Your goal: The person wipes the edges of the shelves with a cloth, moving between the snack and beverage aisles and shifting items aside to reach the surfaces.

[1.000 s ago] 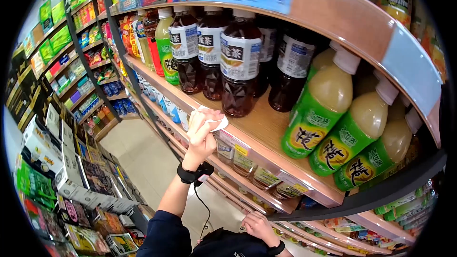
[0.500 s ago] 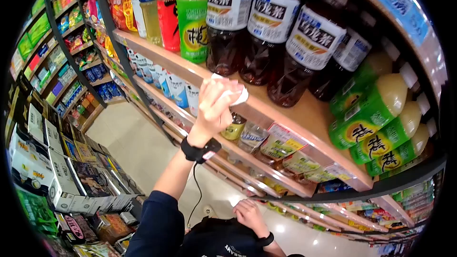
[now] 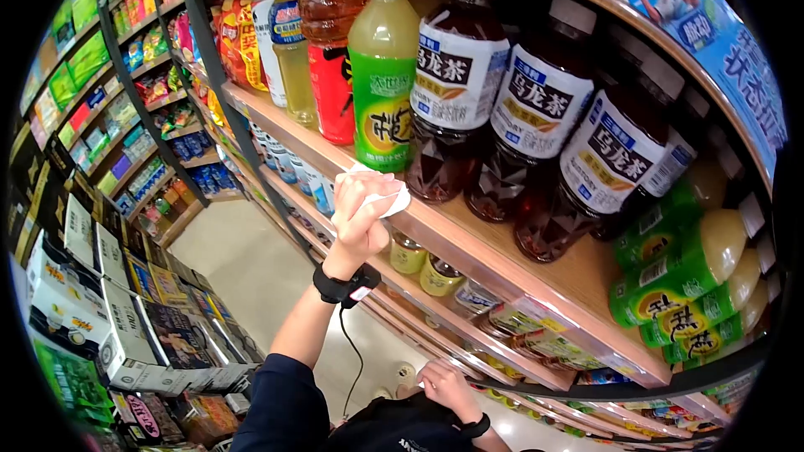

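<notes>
My left hand (image 3: 360, 219) is closed around a folded white cloth (image 3: 397, 201), possibly a tissue, and presses it on the front edge of a wooden shelf (image 3: 469, 243). Just above it stands a green-labelled bottle (image 3: 383, 75) of pale yellow drink. Dark oolong tea bottles (image 3: 456, 67) stand upright to its right. Down by my waist, my right hand (image 3: 448, 387) has its fingers curled together. A tiny white bit shows at its fingertips, too small to name. A black band with a cable (image 3: 345, 286) circles my left wrist.
Several green-labelled bottles (image 3: 695, 285) lie on their sides at the shelf's right end. Lower shelves hold jars (image 3: 440, 274) and packets. Stacked boxes (image 3: 126, 331) line the left, across a pale floor (image 3: 243, 238). Snack shelves (image 3: 151, 75) stand at the back left.
My left hand has slid a little leftward along the shelf edge with the cloth, now below the green-labelled bottle. The view has shifted, showing more of the bottle tops. My right hand stays near my waist.
</notes>
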Tool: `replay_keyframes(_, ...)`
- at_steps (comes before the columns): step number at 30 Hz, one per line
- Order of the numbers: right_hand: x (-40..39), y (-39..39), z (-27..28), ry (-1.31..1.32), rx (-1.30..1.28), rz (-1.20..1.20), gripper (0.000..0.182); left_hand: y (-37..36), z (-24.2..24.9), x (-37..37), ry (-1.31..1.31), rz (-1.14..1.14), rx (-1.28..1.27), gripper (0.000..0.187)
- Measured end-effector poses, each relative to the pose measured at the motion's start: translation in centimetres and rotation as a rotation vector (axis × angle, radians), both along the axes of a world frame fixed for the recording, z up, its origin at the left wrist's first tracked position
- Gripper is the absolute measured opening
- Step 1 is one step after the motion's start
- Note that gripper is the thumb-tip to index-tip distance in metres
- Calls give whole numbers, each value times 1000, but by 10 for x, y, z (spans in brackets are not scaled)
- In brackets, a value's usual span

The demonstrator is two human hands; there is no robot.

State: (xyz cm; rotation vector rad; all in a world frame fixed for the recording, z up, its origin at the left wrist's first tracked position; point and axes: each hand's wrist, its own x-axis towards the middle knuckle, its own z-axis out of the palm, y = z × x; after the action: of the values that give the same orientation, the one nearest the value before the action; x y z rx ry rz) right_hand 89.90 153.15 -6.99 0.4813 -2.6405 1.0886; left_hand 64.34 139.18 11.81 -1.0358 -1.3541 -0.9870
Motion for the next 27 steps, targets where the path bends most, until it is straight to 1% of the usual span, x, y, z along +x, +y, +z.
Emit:
replay_keyframes(6, -51, 11, 6, 81, -19, 45, 5, -26, -9, -33, 42, 55, 11, 17)
replay_keyframes(9, -68, 14, -3, 57, -19, 108, 6, -38, -7, -40, 18, 48, 22, 18)
replay_keyframes(11, -73, 12, -3, 44, -30, 137, 6, -44, -4, -46, 21, 65, 37, 10)
replay_keyframes(12, -75, 12, -1, 38, -35, 147, 6, -46, -4, -48, 11, 73, 46, 9)
replay_keyframes(14, -80, 11, 1, 18, -23, 184, 6, -51, -5, -51, -34, 124, 58, 10)
replay_keyframes(17, -86, 7, -5, 2, -21, 211, 7, -58, -3, -60, -6, 113, 47, 12)
replay_keyframes(21, -98, -2, 2, -26, -14, 195, 7, -66, -4, -79, 26, 113, 76, 11)
replay_keyframes(27, -120, -26, -6, -42, 37, 162, 5, -85, -3, -104, 65, 79, 85, 10)
